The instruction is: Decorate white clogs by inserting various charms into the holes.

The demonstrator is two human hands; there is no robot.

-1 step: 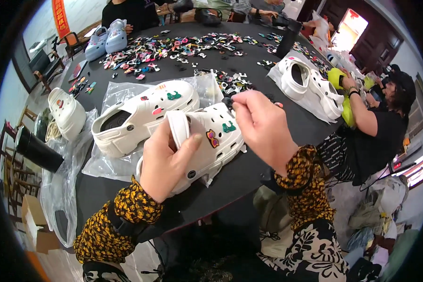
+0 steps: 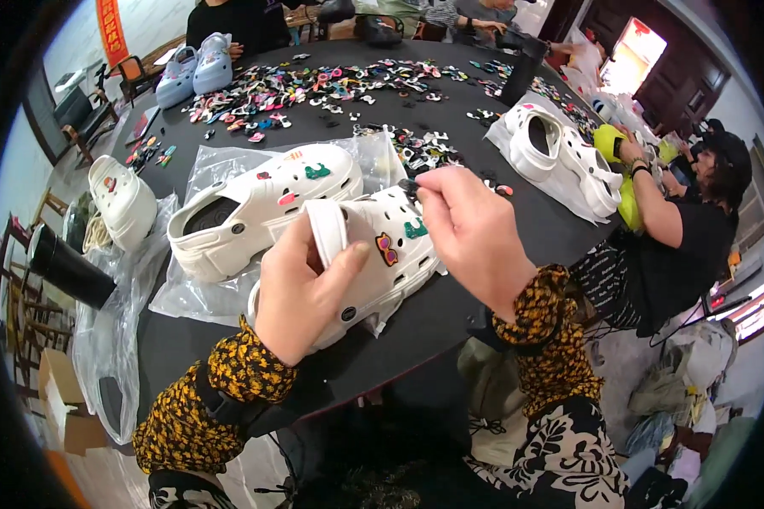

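Head view: right hand (image 2: pixel 475 229) pinches dark piece (image 2: pixel 409 185).

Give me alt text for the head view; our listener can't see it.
The left hand grips a white clog while the right hand pinches a small dark piece close to it. A second white clog lies alongside; colorful charms litter the dark table.

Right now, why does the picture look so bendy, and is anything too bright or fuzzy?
Head view: the fisheye lens bends edges near the black rim; head view: the doorway glares almost white; head view: the dark bit at the right hand is too small to make out.
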